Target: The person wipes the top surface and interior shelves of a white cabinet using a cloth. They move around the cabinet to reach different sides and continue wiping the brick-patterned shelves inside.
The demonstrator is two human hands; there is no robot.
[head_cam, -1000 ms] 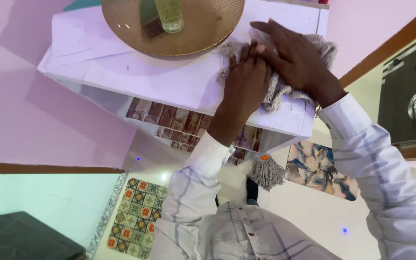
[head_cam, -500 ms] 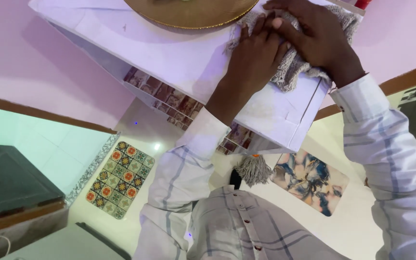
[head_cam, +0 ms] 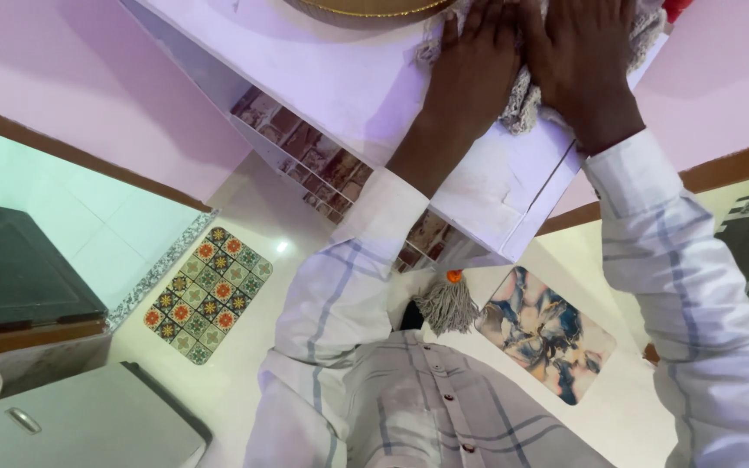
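1. Both hands have slid toward the top of the view since 0.5 s ago, and the round golden tray [head_cam: 366,9] now shows only as a thin arc at the upper edge.
2. Pressed flat, the left hand [head_cam: 477,65] has its fingers straight and close together, palm down on the grey knitted cloth [head_cam: 524,102].
3. Just beside it, the right hand [head_cam: 581,61] lies flat on the same cloth, fingers extended; neither hand is closed around anything.
4. Bunched under and between the 2 hands, that cloth rests near the right edge of the white shelf top [head_cam: 348,78], with a fold hanging toward the near edge.
5. Below the shelf's near edge runs a strip of brown patterned tiles [head_cam: 305,152].
6. On the pale floor lie a small square mat with a coloured tile pattern [head_cam: 208,295], a grey string mop head [head_cam: 446,303] and a marbled blue and pink rectangular mat [head_cam: 546,334].
7. A dark flat-topped box [head_cam: 10,269] stands at the left.
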